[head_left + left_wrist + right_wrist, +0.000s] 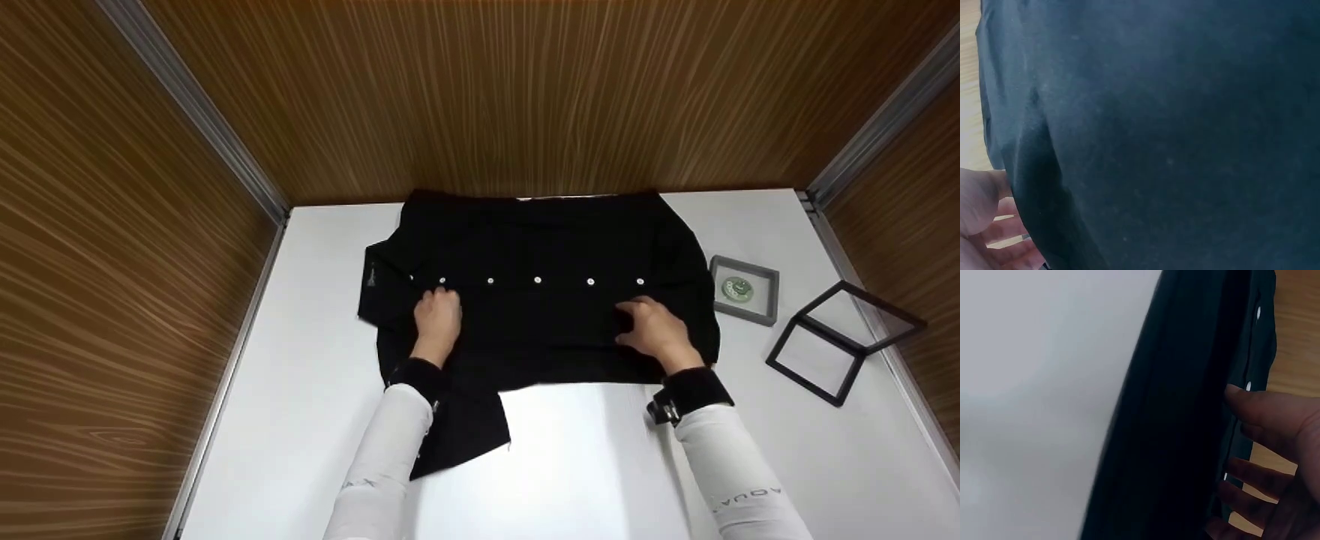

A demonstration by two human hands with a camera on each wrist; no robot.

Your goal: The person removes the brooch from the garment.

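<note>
A black button-up shirt (536,330) lies folded on the white table, with a row of small white buttons running across it. My left hand (437,322) touches the shirt at its left part, just below a button. From above its fingers look bunched, and in the left wrist view dark cloth (1157,124) hides the fingertips of that hand (982,219). Farther right, my right hand (652,330) rests on the shirt, thumb and fingers apart. Beside the buttons, the right wrist view shows that hand (1280,450) with its fingers loosely bent and spread.
One sleeve (465,431) trails toward the front under my left forearm. To the right lie a grey square frame (772,300) around a green round piece (737,289) and an unfolded black double frame (855,343). Wood-grain panels (480,97) enclose the white table (322,360).
</note>
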